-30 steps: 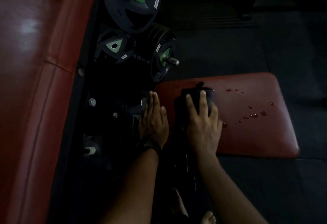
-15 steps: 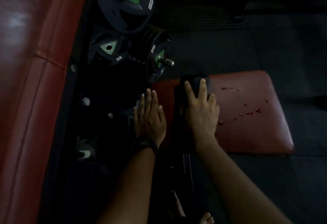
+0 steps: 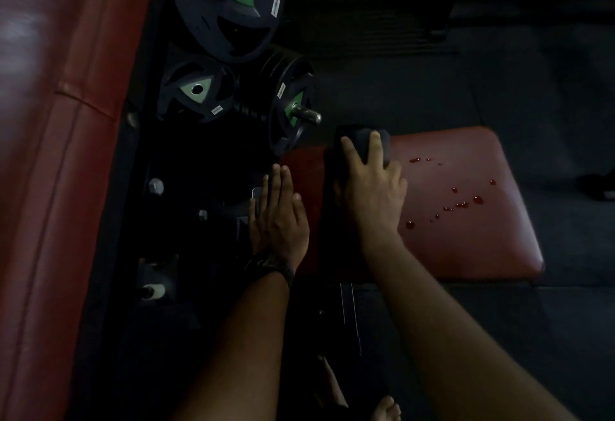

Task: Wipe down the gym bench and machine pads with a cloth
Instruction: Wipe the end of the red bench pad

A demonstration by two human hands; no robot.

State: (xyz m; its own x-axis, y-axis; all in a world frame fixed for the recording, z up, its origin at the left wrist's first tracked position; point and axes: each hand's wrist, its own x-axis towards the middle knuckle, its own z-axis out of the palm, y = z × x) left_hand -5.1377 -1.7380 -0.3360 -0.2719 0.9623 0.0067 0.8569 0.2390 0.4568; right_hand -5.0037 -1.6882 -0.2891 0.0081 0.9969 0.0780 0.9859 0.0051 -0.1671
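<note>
Right-hand fingers (image 3: 350,151) spread, lying on top of the dark cloth (image 3: 362,141) and pressing it down; can't tell where the thumb sits. Right hand (image 3: 372,194) is flat over it, not wrapped round it. Cloth is bunched at the far edge of the red seat pad (image 3: 466,247), towards its left end, with a dark strip of it running back under my palm. Left-hand fingers (image 3: 281,184) straight and pressed together. Left hand (image 3: 278,221) rests palm-down at the pad's left end, half over the dark frame beside it. Black wristband (image 3: 269,266) on that wrist. Droplets (image 3: 461,204) scattered on the pad to the right of the cloth, apart from it. Weight plates (image 3: 229,8) on pegs beyond the pad's left end. Long red back pad (image 3: 50,154) further left of the seat pad. My bare feet (image 3: 386,409) on the dark floor on the near side of the pad.
</note>
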